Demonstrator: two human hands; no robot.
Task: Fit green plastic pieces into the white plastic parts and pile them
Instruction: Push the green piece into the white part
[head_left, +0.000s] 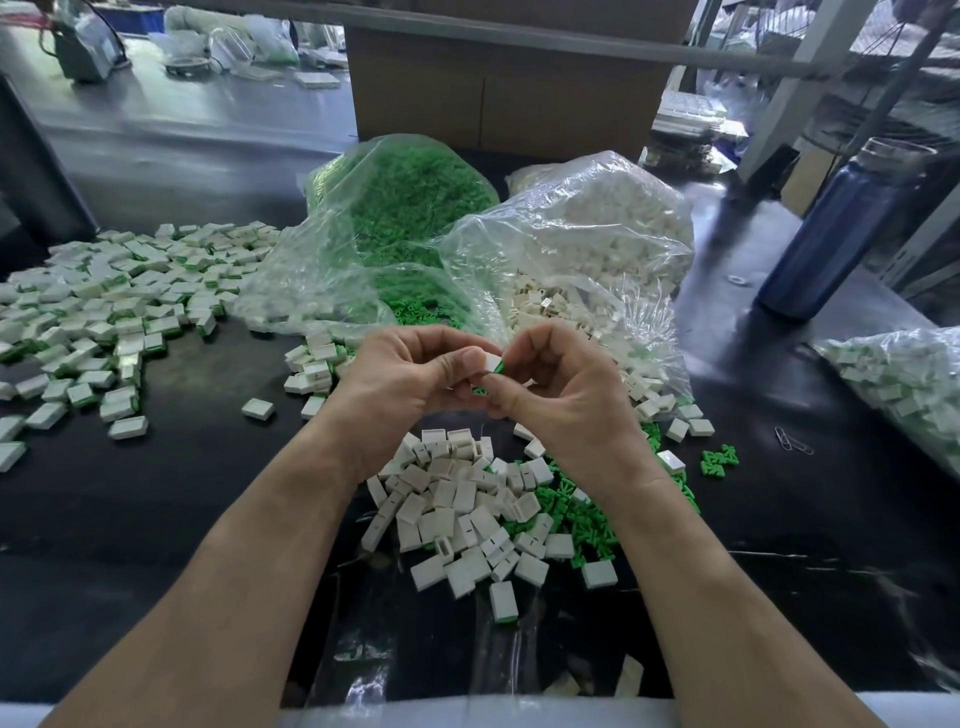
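White plastic part (492, 361) with a green piece (500, 368) at its edge sits mid-frame, pinched between left hand (410, 379) and right hand (556, 384), likely for pressing home; finished pile (104, 306) waits left.

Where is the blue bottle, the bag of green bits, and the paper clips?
Blue bottle (836, 228), head view, middle of its body.
Bag of green bits (410, 192), head view, upper bulge of the bag.
Paper clips (792, 442), head view, where the wires overlap.
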